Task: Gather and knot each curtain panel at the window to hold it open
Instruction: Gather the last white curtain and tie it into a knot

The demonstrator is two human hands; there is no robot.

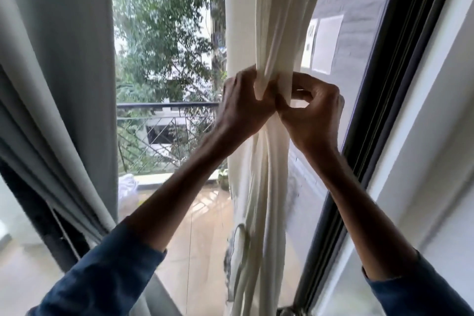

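Cream fabric fills the middle of the view: the cream curtain panel (pixel 272 20) hangs just left of the dark window frame (pixel 384 84), drawn together into a narrow bunch of folds. Both hands meet on it at mid-height. The left hand (pixel 243 108) is clenched round the left side of the bunch, its fingers curled into the folds. The right hand (pixel 313 115) grasps the right side, thumb and fingers bent round the cloth with a small gap showing between them. The two hands touch each other at the heel, directly in front of the fabric.

Below the hands the panel falls in long twisted ropes of cloth toward the bottom edge of the view. Whether a knot has formed under the hands is hard to say, since they cover that spot.

At the left edge a grey curtain panel (pixel 64 59) hangs in broad, loose folds, well apart from the cream one. Between the two panels the glass shows a black balcony railing (pixel 166 105), green trees (pixel 166 20) beyond it and a pale tiled balcony floor (pixel 205 213). A small potted plant (pixel 223 178) stands on that floor just beside the cream panel.

Both forearms are bare, with blue sleeves (pixel 102 277) pushed up toward the elbows.
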